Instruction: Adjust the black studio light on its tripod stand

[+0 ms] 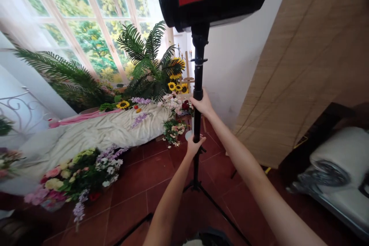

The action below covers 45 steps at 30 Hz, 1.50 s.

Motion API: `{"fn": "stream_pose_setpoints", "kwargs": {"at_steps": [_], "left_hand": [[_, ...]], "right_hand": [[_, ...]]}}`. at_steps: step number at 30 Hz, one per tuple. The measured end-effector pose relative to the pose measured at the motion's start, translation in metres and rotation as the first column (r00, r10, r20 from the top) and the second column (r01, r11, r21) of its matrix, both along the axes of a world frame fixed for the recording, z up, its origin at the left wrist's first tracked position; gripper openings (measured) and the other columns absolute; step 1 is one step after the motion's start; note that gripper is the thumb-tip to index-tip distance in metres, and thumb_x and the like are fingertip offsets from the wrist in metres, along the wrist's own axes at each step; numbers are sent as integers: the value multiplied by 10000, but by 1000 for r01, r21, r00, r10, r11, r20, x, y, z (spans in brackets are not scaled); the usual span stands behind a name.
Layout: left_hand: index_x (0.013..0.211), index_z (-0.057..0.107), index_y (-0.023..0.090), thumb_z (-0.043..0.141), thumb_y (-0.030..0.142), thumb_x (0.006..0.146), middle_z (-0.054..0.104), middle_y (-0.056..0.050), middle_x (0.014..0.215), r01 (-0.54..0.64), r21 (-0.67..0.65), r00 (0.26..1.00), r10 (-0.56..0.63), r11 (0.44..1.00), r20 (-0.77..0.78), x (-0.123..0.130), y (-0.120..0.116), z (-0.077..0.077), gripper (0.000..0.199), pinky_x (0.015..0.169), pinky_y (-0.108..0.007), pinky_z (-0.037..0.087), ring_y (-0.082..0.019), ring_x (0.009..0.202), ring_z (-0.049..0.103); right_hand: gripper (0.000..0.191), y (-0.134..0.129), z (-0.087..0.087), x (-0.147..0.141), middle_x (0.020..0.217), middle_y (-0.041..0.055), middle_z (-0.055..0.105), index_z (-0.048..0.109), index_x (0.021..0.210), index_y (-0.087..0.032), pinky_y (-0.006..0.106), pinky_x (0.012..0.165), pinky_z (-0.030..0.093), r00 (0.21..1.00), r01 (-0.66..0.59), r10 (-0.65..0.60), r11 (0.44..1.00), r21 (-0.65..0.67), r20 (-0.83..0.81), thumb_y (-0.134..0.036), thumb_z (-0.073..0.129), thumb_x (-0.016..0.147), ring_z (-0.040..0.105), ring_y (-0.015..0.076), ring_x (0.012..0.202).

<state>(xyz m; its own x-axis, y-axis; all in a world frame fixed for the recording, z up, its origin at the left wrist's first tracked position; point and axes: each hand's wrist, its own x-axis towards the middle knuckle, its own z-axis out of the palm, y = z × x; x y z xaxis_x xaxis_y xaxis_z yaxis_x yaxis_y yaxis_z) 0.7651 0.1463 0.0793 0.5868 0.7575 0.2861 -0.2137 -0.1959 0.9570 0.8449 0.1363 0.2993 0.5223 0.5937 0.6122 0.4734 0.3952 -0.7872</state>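
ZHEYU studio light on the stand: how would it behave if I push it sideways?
Probably top-heavy: the bulky studio light sits high on a slim pole. It may tip under a hard push, though splayed legs might resist a gentle one.

The only view looks forward and steeply down from the wearer's head. Both forearms (248, 165) reach in from the bottom edge to mid-frame. The black lamp (219, 0) looms close, cut by the top edge; the window (92, 38) sits farther off, upper left, above the tiled floor (135, 184).
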Motion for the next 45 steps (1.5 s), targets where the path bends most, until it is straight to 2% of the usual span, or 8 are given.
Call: {"fn": "stream_pose_setpoints", "kwargs": {"at_steps": [4, 7, 13, 19, 24, 31, 39, 45], "left_hand": [[800, 585, 149, 707, 426, 603, 596, -18, 673, 50, 6, 995, -49, 999, -84, -8, 1, -18, 362, 630, -268, 481, -135, 626, 576], [740, 559, 151, 694, 415, 621, 570, -9, 640, 36, 17, 993, -34, 999, -114, -6, 7, -31, 321, 570, -256, 463, -124, 573, 548], [733, 560, 143, 680, 377, 638, 556, -1, 633, 36, 70, 997, -31, 997, -76, 1, 18, -41, 280, 542, -229, 431, -108, 557, 525], [778, 565, 134, 683, 320, 627, 580, -18, 677, 21, 31, 998, -19, 999, -59, 3, 18, -41, 267, 602, -250, 466, -126, 618, 560], [893, 566, 105, 668, 243, 615, 618, -49, 723, 78, -28, 996, -79, 997, -29, 4, 18, -42, 326, 584, -270, 489, -143, 615, 582], [889, 578, 98, 647, 179, 598, 642, -61, 768, 57, 10, 998, -57, 998, 10, 7, 22, -57, 309, 605, -282, 500, -153, 645, 589], [975, 584, 104, 644, 200, 621, 653, -77, 847, 15, 52, 1000, -15, 999, -7, 8, 21, -54, 372, 726, -324, 497, -182, 759, 606], [848, 584, 132, 635, 348, 683, 610, -39, 724, -11, 26, 998, 13, 1000, -61, 6, 17, -47, 277, 651, -286, 486, -148, 662, 571]], "right_hand": [[455, 5, 15, -1, 743, -31, 494, 391, 1074, -207, 285, 596, 465, 996, 80, -81, 997, 23, 34, -313, 606, 687, 498, 117, 608], [504, 7, 4, -7, 805, 0, 514, 364, 1100, -200, 308, 648, 465, 977, 210, -211, 977, 29, 38, -339, 608, 681, 520, 138, 673], [575, 6, -57, -19, 845, 29, 531, 295, 1155, -175, 315, 690, 456, 925, 381, -381, 924, -29, -10, -300, 597, 681, 543, 157, 707], [538, -2, -127, -10, 705, -42, 516, 353, 1158, -202, 281, 610, 464, 999, 39, -43, 987, -156, -24, -286, 583, 679, 524, 131, 603], [587, -5, -169, -15, 796, -2, 562, 347, 1205, -187, 287, 658, 467, 994, 67, -83, 980, -186, -76, -291, 580, 677, 555, 143, 673], [645, -3, -185, -23, 916, 44, 576, 299, 1234, -181, 286, 683, 470, 971, 206, -226, 956, -208, -74, -346, 601, 688, 575, 154, 737], [748, -24, -180, -17, 996, 66, 594, 233, 1313, -192, 310, 767, 477, 999, 41, -45, 974, -221, -15, -414, 623, 714, 594, 174, 865], [379, -78, -209, -14, 938, 79, 594, 496, 1011, -184, 315, 766, 458, 978, 204, -177, 925, -321, 112, -481, 540, 778, 572, 176, 842]]}}
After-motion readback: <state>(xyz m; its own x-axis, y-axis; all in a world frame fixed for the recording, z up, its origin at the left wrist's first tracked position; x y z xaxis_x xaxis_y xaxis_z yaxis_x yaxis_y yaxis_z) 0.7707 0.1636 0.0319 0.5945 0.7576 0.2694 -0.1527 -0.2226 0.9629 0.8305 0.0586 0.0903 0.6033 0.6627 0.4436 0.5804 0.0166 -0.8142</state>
